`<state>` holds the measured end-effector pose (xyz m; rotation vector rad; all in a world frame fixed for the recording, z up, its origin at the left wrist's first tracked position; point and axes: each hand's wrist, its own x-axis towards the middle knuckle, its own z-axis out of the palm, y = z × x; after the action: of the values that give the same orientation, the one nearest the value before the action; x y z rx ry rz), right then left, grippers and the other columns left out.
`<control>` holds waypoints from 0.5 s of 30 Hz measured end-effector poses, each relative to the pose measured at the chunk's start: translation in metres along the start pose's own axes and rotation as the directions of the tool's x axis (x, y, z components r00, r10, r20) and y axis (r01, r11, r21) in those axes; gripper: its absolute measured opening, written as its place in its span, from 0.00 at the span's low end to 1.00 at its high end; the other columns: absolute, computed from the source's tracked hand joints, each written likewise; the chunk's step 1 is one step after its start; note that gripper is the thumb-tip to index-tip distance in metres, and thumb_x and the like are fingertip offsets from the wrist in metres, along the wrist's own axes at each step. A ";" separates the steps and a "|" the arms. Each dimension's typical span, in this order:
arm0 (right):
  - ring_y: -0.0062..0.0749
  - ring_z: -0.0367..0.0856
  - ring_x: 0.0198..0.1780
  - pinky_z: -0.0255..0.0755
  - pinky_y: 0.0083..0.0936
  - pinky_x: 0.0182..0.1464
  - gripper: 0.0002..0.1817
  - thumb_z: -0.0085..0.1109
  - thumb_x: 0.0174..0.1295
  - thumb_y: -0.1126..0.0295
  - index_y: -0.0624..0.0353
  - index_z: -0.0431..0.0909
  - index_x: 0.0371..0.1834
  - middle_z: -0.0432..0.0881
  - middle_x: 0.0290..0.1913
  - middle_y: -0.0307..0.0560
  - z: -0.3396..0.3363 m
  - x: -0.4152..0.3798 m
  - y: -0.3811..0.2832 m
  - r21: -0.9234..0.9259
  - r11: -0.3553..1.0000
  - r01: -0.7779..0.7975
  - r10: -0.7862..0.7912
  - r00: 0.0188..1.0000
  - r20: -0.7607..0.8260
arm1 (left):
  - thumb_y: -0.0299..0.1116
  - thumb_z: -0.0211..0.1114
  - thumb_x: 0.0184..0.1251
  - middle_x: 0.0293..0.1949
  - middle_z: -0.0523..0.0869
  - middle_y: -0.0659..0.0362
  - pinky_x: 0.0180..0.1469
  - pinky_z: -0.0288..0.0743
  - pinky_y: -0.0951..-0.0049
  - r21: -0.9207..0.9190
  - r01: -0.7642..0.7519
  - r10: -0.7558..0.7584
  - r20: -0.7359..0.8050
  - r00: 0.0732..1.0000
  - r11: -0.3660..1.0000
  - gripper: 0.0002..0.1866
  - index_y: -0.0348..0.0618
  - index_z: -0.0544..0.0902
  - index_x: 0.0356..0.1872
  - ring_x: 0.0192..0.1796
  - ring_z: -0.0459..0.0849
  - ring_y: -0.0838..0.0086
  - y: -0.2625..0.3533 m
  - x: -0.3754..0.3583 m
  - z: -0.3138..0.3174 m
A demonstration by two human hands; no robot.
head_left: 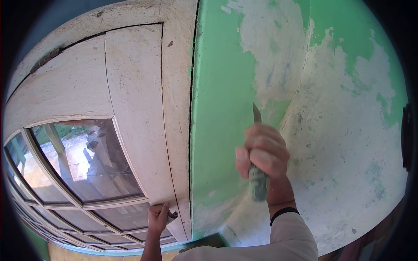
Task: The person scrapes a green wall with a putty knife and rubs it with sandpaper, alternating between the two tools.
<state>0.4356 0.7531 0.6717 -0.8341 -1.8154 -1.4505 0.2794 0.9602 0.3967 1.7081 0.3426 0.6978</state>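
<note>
"Where's the knife (pixel 257 115)?"

"In the right hand (pixel 264 150), fingers wrapped tightly round its handle, blade pointing up in front of the green paint (pixel 222 130) (whether the tip touches, I can't tell)."

"And the left hand (pixel 158 216)?"

"Curled around the door handle (pixel 173 215), low on the white door (pixel 135 74)."

"How would you use that blade well?"

"I'd set it at a low angle under the ragged paint edge, pressing lightly so it doesn't gouge the pale patch (pixel 331 143). And mind that door; it might swing."
</note>
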 end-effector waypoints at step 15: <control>0.28 0.64 0.15 0.60 0.23 0.16 0.17 0.60 0.42 0.86 0.56 0.62 0.23 0.64 0.18 0.37 0.005 -0.009 0.011 -0.107 0.993 -0.044 0.043 0.999 -0.010 | 0.33 0.59 0.67 0.10 0.71 0.65 0.18 0.57 0.77 -0.012 0.025 -0.025 0.002 1.000 1.000 0.22 0.35 0.75 0.11 0.16 0.64 0.86 -0.002 0.000 0.000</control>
<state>0.4491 0.7595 0.6696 -0.9142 -1.7153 -1.5317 0.2801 0.9607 0.3950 1.6906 0.3577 0.6790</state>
